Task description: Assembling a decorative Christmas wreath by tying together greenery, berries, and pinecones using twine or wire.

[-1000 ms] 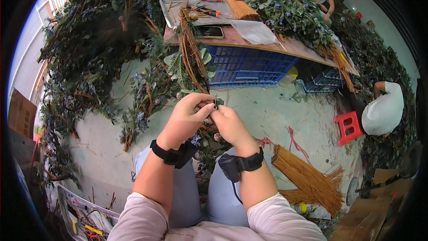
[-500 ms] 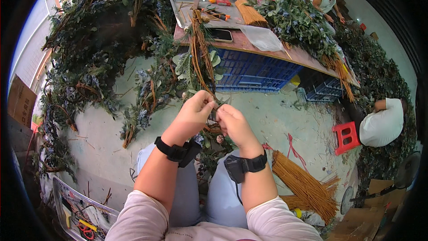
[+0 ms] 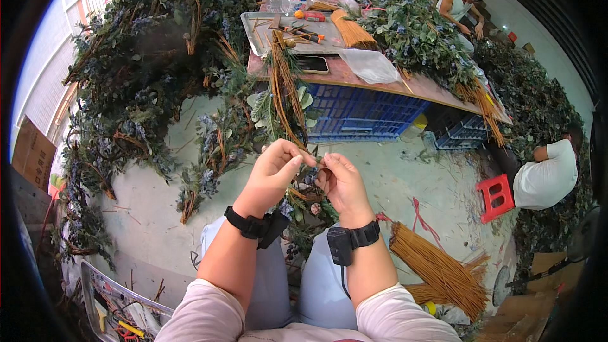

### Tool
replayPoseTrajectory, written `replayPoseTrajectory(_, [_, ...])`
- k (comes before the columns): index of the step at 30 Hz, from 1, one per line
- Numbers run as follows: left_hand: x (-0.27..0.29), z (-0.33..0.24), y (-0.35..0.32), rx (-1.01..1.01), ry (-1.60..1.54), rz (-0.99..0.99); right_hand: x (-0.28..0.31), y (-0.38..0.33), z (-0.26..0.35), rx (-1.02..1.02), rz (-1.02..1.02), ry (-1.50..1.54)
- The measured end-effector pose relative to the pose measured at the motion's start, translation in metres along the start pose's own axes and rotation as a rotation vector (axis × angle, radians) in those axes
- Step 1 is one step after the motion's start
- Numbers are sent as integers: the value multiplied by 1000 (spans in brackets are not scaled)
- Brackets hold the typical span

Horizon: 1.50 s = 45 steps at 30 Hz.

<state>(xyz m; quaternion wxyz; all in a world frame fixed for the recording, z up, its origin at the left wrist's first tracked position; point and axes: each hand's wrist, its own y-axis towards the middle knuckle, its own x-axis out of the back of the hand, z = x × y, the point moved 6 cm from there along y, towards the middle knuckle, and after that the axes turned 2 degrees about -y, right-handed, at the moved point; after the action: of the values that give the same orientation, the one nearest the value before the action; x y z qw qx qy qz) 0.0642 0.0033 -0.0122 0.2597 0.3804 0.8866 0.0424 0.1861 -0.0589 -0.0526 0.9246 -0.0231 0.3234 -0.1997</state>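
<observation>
My left hand [image 3: 273,170] and my right hand [image 3: 344,182] meet above my knees, fingertips pinched close together. Something thin and small sits between them, too hidden to name. Just beyond, a leafy garland [image 3: 285,98] of brown vines and green leaves hangs off the table edge and runs down toward my fingers. Its lower part [image 3: 303,225], with dark foliage, blue berries and a small pale cone-like piece, lies between my thighs, partly behind my wrists. Both wrists wear black straps with small boxes.
Ahead, a table [image 3: 354,82] on blue crates [image 3: 361,111] bears a metal tray [image 3: 252,28], pliers, a phone [image 3: 311,64] and a plastic bag [image 3: 370,66]. Garlands [image 3: 126,76] pile up left. Brown stick bundles [image 3: 437,266] lie right. A tool tray [image 3: 95,285] sits lower left. Several people work around.
My hands have turned slightly, and the fingers of my right hand have uncurled somewhat from the pinch. The dark leaf tip seen by my right fingers no longer shows. The view has shifted slightly.
</observation>
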Motion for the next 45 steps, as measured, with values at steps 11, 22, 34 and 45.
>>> replayPoseTrajectory(11, [6, 24, 8, 85, 581, -95, 11, 4, -10, -82, -2, 115])
replayPoseTrajectory(22, [33, 47, 14, 127, 777, -98, 26, 24, -36, -164, 59, -775])
replayPoseTrajectory(34, [35, 43, 77, -353, 1496, -84, 38, 59, -23, 99, -151, -1130])
replayPoseTrajectory(45, [30, 67, 64, -254, 1800, -140, 44, 62, -14, 129, -148, -1388])
